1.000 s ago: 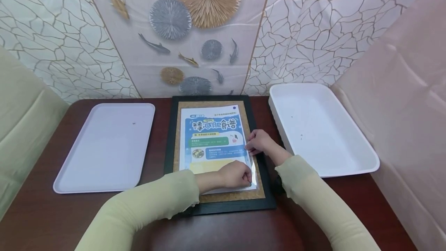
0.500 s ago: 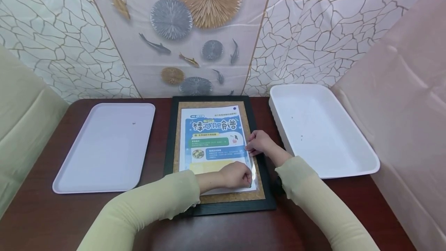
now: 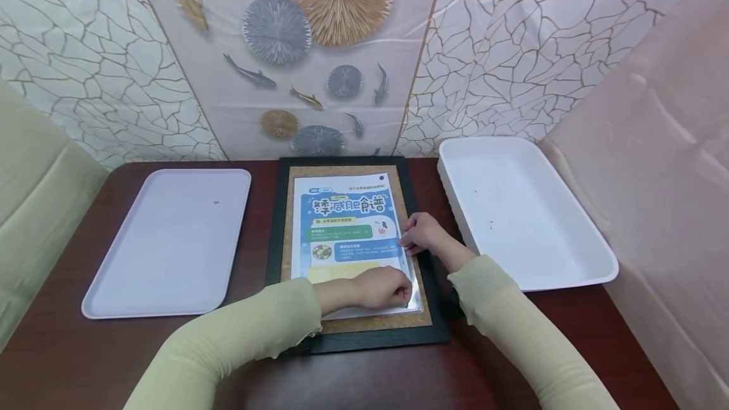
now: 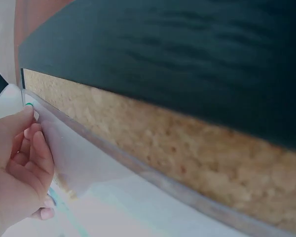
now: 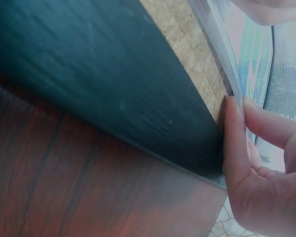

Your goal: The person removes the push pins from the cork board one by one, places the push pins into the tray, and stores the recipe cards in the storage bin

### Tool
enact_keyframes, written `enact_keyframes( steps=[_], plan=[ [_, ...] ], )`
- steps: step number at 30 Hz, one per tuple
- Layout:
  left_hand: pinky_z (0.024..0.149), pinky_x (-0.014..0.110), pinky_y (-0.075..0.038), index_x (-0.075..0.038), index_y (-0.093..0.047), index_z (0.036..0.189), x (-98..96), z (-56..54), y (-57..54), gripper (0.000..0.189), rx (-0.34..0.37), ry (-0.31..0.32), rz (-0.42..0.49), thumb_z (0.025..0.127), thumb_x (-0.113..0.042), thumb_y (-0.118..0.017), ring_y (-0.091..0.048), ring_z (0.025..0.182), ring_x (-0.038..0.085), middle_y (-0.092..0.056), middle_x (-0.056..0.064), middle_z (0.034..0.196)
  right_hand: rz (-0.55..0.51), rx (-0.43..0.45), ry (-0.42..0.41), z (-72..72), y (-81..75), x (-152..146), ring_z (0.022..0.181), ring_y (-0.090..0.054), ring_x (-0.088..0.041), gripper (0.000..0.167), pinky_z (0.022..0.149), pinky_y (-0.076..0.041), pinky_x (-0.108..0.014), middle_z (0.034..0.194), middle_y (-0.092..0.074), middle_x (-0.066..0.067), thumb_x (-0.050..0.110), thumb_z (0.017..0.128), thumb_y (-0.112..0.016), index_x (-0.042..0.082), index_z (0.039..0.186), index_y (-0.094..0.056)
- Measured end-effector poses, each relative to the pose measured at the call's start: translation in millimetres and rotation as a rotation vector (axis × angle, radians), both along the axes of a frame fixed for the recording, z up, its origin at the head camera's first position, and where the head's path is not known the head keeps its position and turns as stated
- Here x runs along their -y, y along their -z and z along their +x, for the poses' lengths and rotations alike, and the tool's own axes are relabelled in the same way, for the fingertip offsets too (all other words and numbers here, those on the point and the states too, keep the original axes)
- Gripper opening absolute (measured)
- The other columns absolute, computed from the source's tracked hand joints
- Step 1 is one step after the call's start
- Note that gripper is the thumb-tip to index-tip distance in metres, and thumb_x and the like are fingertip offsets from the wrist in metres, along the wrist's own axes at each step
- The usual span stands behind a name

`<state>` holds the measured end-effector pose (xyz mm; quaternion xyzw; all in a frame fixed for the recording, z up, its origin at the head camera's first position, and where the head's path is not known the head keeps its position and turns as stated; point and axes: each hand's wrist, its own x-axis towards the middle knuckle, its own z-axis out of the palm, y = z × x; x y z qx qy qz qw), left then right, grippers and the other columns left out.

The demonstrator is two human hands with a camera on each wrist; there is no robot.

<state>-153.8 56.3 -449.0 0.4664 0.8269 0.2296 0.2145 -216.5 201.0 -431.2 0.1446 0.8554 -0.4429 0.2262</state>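
A printed sheet in a clear sleeve [image 3: 342,233] lies on a black-framed cork board [image 3: 292,220]. At its lower right corner my left hand [image 3: 383,287], fingers curled, holds its thumb against a small green thumbtack [image 4: 29,104]. How deep the tack sits cannot be seen. Farther up the sheet's right edge, my right hand [image 3: 424,233] pinches that edge between thumb and index finger, as the right wrist view shows. A dark blue thumbtack [image 3: 382,177] sits in the top right corner. My left forearm and hand cover part of the sheet's lower end.
A flat white tray [image 3: 171,239] lies left of the board on the dark wooden table [image 3: 342,385]. To the right stands a deeper white tray [image 3: 529,220] with a few tiny specks in it. A patterned cloth [image 3: 490,49] hangs behind the table.
My left hand has tilted slightly, and a bit of green now shows by its thumb in the head view. My right hand keeps its pinch on the sheet's edge.
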Motion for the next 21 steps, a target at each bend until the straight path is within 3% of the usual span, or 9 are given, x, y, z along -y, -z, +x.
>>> enact_keyframes(
  steps=[5,9,21],
  plan=[
    [0.058,0.011,-0.030,-0.014,-0.059,0.074,0.9,-1.6,0.6,0.016,0.000,0.038,0.011,0.088,-0.008,-0.057,-0.042,0.059,0.001,-0.044,-0.009,0.063,-0.001,-0.005,0.000,-0.1,1.2,-1,0.059,-0.061,-0.014,0.024,0.054,-0.054,-0.025,0.080,-0.055,-0.012,-0.005,0.081,-0.065,0.002,0.094,-0.046],
    [0.058,0.011,-0.030,-0.012,-0.061,0.076,1.8,-3.9,-0.7,0.014,0.044,0.066,0.037,0.088,-0.007,-0.057,-0.041,0.059,0.000,-0.045,-0.009,0.064,0.004,-0.010,-0.001,0.5,0.7,-1,0.059,-0.061,-0.015,0.023,0.055,-0.054,-0.025,0.080,-0.056,-0.012,-0.004,0.081,-0.065,0.002,0.093,-0.046],
    [0.061,0.010,-0.036,-0.003,-0.066,0.084,7.1,-16.9,-2.1,0.007,0.306,0.120,0.070,0.087,-0.004,-0.059,-0.044,0.059,-0.004,-0.054,-0.006,0.068,0.013,-0.014,-0.007,1.6,0.7,-1,0.062,-0.061,-0.015,0.024,0.055,-0.053,-0.023,0.081,-0.054,-0.013,-0.002,0.081,-0.066,0.002,0.093,-0.047]
  ],
)
